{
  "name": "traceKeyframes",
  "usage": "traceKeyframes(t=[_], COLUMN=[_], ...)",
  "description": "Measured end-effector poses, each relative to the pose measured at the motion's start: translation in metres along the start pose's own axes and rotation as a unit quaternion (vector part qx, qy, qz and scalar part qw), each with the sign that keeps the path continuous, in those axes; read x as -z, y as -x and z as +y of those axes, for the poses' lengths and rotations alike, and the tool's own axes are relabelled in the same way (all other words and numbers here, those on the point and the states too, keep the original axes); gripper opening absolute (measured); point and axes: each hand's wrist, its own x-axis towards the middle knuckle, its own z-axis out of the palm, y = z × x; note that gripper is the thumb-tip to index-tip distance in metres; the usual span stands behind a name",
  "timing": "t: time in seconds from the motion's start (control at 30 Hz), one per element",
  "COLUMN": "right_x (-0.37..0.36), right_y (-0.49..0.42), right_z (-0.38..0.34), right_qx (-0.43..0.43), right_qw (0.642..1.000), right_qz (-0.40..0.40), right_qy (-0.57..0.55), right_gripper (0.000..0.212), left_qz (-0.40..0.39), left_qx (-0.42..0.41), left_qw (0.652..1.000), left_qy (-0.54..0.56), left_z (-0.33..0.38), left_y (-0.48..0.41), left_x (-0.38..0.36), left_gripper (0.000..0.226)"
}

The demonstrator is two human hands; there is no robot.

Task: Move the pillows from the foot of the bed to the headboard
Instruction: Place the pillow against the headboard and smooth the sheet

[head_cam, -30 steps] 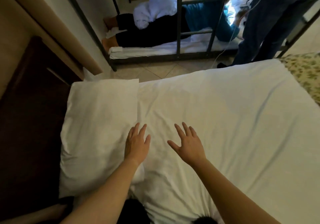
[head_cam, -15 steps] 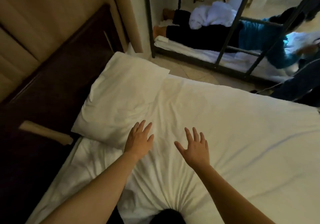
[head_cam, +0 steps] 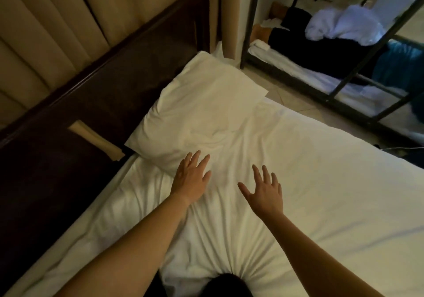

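A white pillow [head_cam: 202, 113] lies flat against the dark wooden headboard [head_cam: 96, 104], at the far corner of the bed [head_cam: 321, 200]. My left hand [head_cam: 191, 177] is open, palm down, fingers spread, its fingertips at the pillow's near edge. My right hand [head_cam: 263, 191] is open too, hovering just over the white sheet a little to the right of the pillow, holding nothing. Only this one pillow is in view.
A beige padded wall panel [head_cam: 46, 32] rises behind the headboard. Across a strip of tiled floor [head_cam: 296, 104] stands a black metal bunk frame [head_cam: 367, 51] with a person lying on it and white bundled linen [head_cam: 344, 24]. My dark knee [head_cam: 227, 285] presses the sheet.
The view has swung left toward the headboard. Both hands stay open in almost the same pose over the sheet; the left hand sits at the pillow's near edge rather than on it.
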Motion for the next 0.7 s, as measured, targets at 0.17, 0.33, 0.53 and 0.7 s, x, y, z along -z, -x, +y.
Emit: traceKeyframes(t=[0.17, 0.33, 0.53, 0.7], right_x=[-0.012, -0.020, -0.037, -0.049], right_y=[0.005, 0.015, 0.032, 0.047], right_z=[-0.038, -0.082, -0.141, -0.186], right_qx=[-0.024, -0.049, -0.105, -0.155], right_qw=[1.000, 0.998, 0.993, 0.986], right_qz=[-0.007, -0.001, 0.018, 0.043], right_qy=[0.019, 0.032, 0.041, 0.036], right_gripper=[0.090, 0.090, 0.089, 0.089], left_qz=[-0.003, -0.005, -0.020, -0.042], left_qx=[-0.018, -0.048, -0.094, -0.136], left_qw=[1.000, 0.999, 0.995, 0.990], left_qy=[0.001, 0.005, -0.014, -0.021], left_z=[-0.030, -0.071, -0.126, -0.161], left_y=[-0.003, -0.012, -0.017, -0.019], left_x=[0.012, 0.029, 0.048, 0.060], left_gripper=[0.059, 0.059, 0.060, 0.061])
